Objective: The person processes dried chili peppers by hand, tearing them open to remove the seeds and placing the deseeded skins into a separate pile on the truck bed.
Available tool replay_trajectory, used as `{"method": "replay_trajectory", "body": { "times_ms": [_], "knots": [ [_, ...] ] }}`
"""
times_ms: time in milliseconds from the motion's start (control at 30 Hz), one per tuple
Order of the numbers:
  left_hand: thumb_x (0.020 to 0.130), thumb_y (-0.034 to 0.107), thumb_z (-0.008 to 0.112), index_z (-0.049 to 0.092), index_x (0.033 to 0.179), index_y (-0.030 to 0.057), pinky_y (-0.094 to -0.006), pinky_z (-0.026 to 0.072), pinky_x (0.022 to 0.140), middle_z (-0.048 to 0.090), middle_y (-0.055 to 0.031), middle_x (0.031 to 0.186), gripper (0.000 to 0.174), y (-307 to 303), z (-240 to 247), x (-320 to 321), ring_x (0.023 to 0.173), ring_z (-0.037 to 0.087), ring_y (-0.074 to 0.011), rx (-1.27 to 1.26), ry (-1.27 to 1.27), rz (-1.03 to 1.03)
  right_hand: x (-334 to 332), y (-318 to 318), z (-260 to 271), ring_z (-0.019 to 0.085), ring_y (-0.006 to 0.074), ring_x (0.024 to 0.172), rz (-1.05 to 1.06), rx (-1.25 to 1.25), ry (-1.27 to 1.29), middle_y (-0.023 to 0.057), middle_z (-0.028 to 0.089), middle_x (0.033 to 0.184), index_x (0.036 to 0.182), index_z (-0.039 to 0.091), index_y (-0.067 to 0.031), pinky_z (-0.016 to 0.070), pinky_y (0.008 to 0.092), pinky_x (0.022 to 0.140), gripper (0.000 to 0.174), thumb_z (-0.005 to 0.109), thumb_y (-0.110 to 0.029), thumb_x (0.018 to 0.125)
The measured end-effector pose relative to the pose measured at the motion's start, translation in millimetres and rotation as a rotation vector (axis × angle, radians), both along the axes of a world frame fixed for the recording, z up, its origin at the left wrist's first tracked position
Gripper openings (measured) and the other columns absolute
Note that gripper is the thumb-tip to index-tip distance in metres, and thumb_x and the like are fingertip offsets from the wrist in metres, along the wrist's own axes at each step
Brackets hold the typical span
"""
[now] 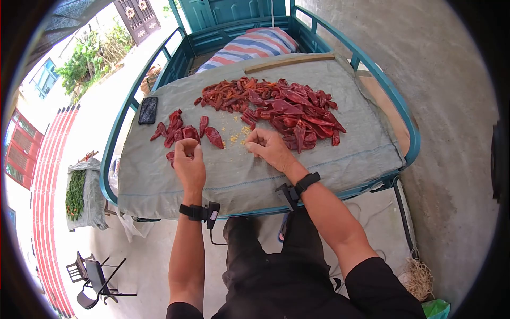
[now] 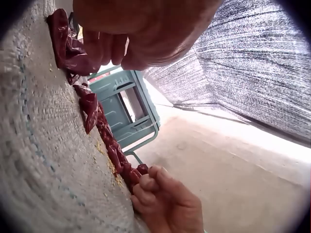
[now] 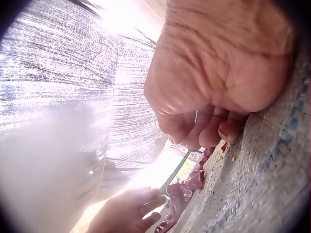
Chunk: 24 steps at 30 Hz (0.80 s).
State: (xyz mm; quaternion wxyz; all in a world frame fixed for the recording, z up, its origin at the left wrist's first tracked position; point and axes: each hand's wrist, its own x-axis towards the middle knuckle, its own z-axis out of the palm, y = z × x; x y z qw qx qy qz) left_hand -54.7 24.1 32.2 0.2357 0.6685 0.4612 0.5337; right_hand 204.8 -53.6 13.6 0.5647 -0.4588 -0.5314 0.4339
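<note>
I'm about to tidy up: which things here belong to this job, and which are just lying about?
Apparently in the job:
large red pepper pile
smaller pepper group
woven sheet beneath both

Apparently just lying about:
phone
wooden strip
striped bundle

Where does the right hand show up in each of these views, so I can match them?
Head: right hand, near the centre, beside the dried red peppers.
Left wrist: right hand, bottom, right of centre.
Right wrist: right hand, large, upper right.
Shared landmark: grey woven sheet with blue stitching.
</note>
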Motion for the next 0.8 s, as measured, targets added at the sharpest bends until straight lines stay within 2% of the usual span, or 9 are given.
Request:
{"method": "replay_trajectory", "body": {
  "times_ms": [167,267,367,400,533,633,733,800],
  "knots": [
    [0.097,0.0,0.074,0.069,0.113,0.0014,-0.035,0.0584,0.084,0.077,-0.0093,0.1,0.017,-24,-5,33,0.09,0.074,-0.0194,-0.163,0.081,-0.232,0,-1,2,0.061,0.0058,0.078,-0.01,0.015,-0.034,-0.0017,0.07,0.09,0.107,0.071,-0.003,0.0506,0.0261,0.071,0.013,0.077,-0.014,0.102],
    [0.096,0.002,0.074,0.07,0.115,0.0009,-0.0328,0.0574,0.083,0.076,-0.0058,0.099,0.019,-31,-10,48,0.09,0.072,-0.0166,-0.202,0.136,-0.277,-3,-2,2,0.059,0.0059,0.077,-0.016,0.02,-0.005,-0.0016,0.07,0.089,0.105,0.071,-0.0016,0.0492,0.0272,0.069,0.014,0.078,-0.013,0.1],
    [0.095,0.002,0.075,0.07,0.114,-0.0001,-0.0356,0.0581,0.082,0.077,-0.0102,0.098,0.019,-40,-13,58,0.089,0.074,-0.02,-0.111,0.158,-0.271,-3,-2,2,0.061,0.0066,0.078,-0.016,0.026,-0.041,-0.0009,0.071,0.091,0.105,0.071,-0.0011,0.0509,0.0279,0.07,0.016,0.079,-0.013,0.099],
    [0.094,0.0,0.074,0.07,0.112,-0.001,-0.0373,0.0583,0.082,0.076,-0.0131,0.099,0.018,-44,-14,60,0.089,0.074,-0.0236,-0.099,0.146,-0.249,-3,-1,2,0.061,0.007,0.079,-0.019,0.038,-0.067,-0.0009,0.071,0.092,0.106,0.071,-0.0009,0.0516,0.0283,0.071,0.017,0.08,-0.013,0.098],
    [0.093,-0.003,0.073,0.069,0.11,-0.0009,-0.0388,0.0583,0.082,0.073,-0.0147,0.101,0.017,-48,-16,60,0.088,0.074,-0.0274,0.009,0.199,-0.235,-6,-4,3,0.065,0.0091,0.081,-0.031,0.033,-0.15,0.0003,0.072,0.093,0.107,0.071,-0.0012,0.055,0.0307,0.074,0.017,0.08,-0.013,0.097],
    [0.092,-0.004,0.072,0.068,0.109,-0.0009,-0.0402,0.0582,0.082,0.072,-0.0155,0.102,0.018,-48,-16,59,0.089,0.074,-0.03,0.035,0.203,-0.245,-12,-8,7,0.064,0.0092,0.081,-0.043,0.052,-0.299,0.0002,0.071,0.094,0.11,0.072,-0.0035,0.0543,0.0294,0.076,0.017,0.079,-0.008,0.096],
    [0.092,-0.005,0.072,0.068,0.109,-0.0009,-0.0411,0.058,0.082,0.072,-0.0156,0.103,0.017,-50,-15,60,0.09,0.074,-0.0308,0.013,0.173,-0.24,-20,-15,17,0.071,0.0201,0.081,-0.055,0.112,-0.403,0.0093,0.073,0.094,0.109,0.072,-0.0022,0.0577,0.0358,0.076,0.019,0.077,-0.007,0.092],
    [0.092,-0.006,0.071,0.068,0.108,-0.0009,-0.0412,0.0579,0.082,0.072,-0.0156,0.103,0.017,-52,-15,60,0.091,0.074,-0.0307,0.01,0.16,-0.237,-22,-17,17,0.072,0.0241,0.082,-0.063,0.151,-0.48,0.0109,0.073,0.096,0.11,0.072,-0.002,0.0581,0.0371,0.077,0.02,0.077,-0.007,0.091]
  ]
}}
